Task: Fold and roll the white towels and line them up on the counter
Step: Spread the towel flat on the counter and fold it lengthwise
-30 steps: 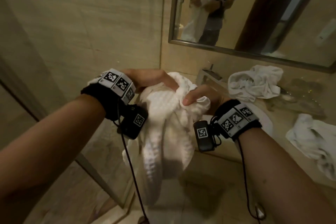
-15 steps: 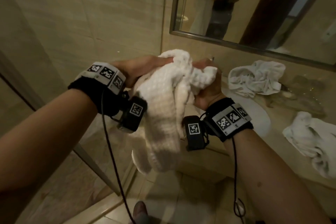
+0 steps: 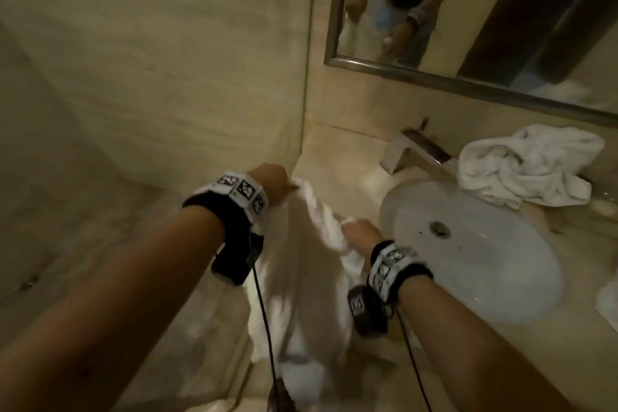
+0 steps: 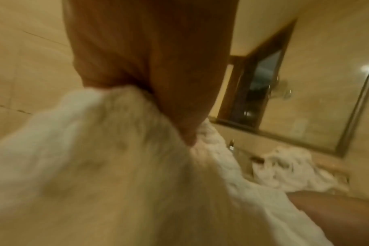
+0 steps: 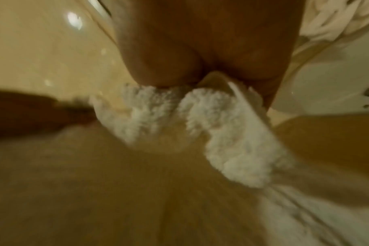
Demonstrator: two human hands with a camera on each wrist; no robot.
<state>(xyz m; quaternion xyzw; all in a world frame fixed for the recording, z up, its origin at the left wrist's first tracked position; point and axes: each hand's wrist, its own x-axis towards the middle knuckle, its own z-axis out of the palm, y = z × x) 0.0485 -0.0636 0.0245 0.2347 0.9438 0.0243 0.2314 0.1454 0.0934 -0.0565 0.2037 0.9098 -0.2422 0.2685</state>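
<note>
White towel (image 3: 301, 278) hanging blurred, gripped by left hand (image 3: 272, 182), right hand (image 3: 361, 236)

A white terry towel (image 3: 301, 284) hung between the left hand (image 3: 272, 182) and the right hand (image 3: 361, 236), left of the round white ceramic sink (image 3: 501, 278). A crumpled white towel (image 3: 521, 164) lay behind the sink on the beige stone counter (image 3: 337, 157), right of the angular metal faucet (image 3: 414, 150), below the metal-framed wall mirror (image 3: 434, 77).

A white sink (image 3: 501, 271) is sitting in the counter's middle, a metal faucet (image 3: 411, 150) standing at its back edge beneath a mirror (image 3: 501, 27).
</note>
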